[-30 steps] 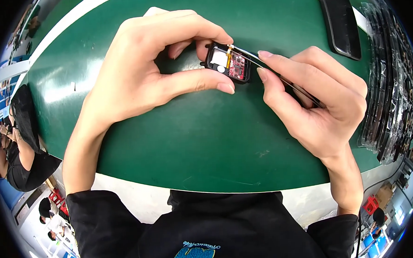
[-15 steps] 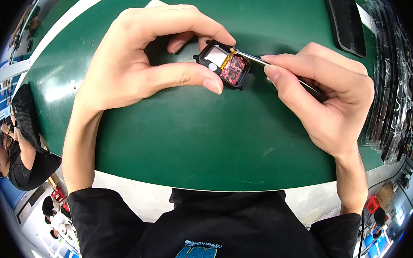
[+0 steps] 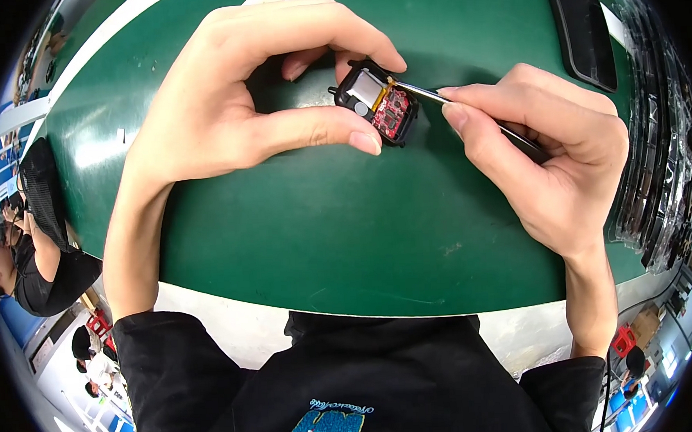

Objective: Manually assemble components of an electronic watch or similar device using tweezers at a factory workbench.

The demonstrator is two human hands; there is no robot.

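Note:
Between the thumb and fingers of my left hand is a small black watch-like case, tilted and with its inside showing. Inside lie a silvery rectangular battery, a red circuit board, a small round grey disc and a strip of yellow tape. My right hand pinches a slim metal tool with a dark handle, perhaps tweezers. Its tip touches the upper edge of the case beside the yellow tape, close to my left index fingertip. The exact shape of the tip is too small to make out.
A green table lies under both hands. At the upper right is a black flat slab. Several stacked black pieces in clear plastic line the right edge. A person in black sits at the far left.
The case and my left hand have shifted slightly to the right, and the case has turned a little. The tool tip stays at the case's upper edge.

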